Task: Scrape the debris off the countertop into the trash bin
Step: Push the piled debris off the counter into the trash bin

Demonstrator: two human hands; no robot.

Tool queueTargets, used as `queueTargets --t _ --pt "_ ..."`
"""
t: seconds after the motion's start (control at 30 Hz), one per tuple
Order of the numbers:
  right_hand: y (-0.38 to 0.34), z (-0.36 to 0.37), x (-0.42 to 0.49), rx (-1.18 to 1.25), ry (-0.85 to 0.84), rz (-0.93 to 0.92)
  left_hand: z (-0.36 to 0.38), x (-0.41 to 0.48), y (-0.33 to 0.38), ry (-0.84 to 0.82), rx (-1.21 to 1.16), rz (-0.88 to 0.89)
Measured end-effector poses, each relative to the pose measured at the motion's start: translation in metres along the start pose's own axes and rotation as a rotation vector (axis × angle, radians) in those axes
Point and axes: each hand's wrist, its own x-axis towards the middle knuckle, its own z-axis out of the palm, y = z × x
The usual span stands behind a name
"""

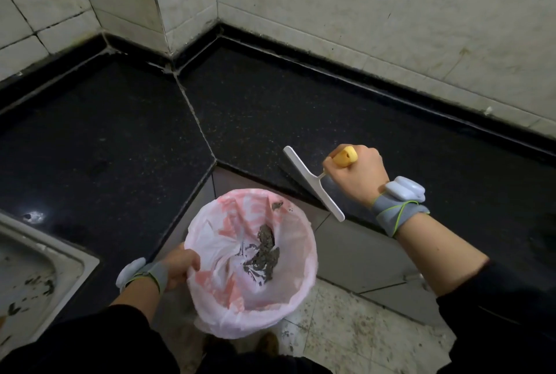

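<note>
Grey crumbly debris (264,256) in crinkled pink-lined round trash bin (210,307)

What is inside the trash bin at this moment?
The trash bin holds a pink-and-white plastic liner, with a clump of grey-brown debris near its middle and a smaller bit by the far rim. Anything beneath the liner's folds is hidden.
</note>
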Motion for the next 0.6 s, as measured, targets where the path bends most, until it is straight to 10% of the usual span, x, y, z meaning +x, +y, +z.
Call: queueTargets --t 0.6 --pt "0.027 -0.015 -0.028 0.019 0.088 0.071 0.024 0.057 -0.027 0.098 0.178 0.027"
